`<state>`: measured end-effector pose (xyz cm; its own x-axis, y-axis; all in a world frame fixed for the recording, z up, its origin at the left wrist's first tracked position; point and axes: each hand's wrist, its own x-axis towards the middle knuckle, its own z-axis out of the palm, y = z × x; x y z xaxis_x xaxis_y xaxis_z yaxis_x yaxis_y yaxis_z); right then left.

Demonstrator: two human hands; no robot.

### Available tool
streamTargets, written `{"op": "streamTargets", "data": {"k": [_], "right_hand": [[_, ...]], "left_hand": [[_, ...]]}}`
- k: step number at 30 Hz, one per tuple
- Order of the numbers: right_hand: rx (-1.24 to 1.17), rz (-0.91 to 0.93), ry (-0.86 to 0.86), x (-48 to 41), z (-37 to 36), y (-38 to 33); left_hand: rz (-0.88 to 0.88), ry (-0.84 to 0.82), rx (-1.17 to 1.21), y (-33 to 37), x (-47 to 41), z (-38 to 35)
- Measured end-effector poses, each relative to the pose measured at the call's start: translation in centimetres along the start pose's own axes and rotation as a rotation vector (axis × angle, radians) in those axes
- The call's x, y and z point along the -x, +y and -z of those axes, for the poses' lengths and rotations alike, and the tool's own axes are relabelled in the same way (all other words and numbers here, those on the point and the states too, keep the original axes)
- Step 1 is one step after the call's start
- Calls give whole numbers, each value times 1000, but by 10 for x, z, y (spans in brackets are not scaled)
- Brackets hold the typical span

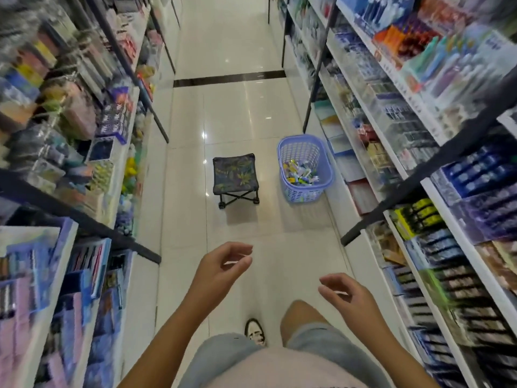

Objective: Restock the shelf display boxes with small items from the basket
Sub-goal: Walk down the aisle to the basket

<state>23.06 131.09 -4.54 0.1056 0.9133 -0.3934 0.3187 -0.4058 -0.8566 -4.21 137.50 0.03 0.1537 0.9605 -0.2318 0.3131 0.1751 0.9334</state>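
Approaching the basket, nothing carried yet.
Left hand and right hand, fingers loosely curled, well short of it (stool beside); next, reach its small items.

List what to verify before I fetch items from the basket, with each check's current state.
1. Left hand free: ok, holds nothing.
2. Right hand free: ok, holds nothing.
3. Purple basket stocked: ok, small packets lie inside.
4. Floor to the basket: ok, bare; folding stool stands beside it, apart.
5. Basket in reach: not ok, it sits well ahead.
6. Display boxes needing stock: cannot tell, too blurred.
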Motion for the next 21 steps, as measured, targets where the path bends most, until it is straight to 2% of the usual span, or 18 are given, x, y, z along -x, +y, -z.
{"op": "streamTargets", "data": {"k": [7, 15, 21], "right_hand": [[-30, -50, 76, -109, 9, -48], [2, 39, 37, -277, 1, -137], [-6, 70, 28, -373, 0, -195]], "left_hand": [[53, 16, 16, 9, -114, 39], [206, 138, 59, 0, -223, 66], [216, 99, 46, 15, -312, 84]]}}
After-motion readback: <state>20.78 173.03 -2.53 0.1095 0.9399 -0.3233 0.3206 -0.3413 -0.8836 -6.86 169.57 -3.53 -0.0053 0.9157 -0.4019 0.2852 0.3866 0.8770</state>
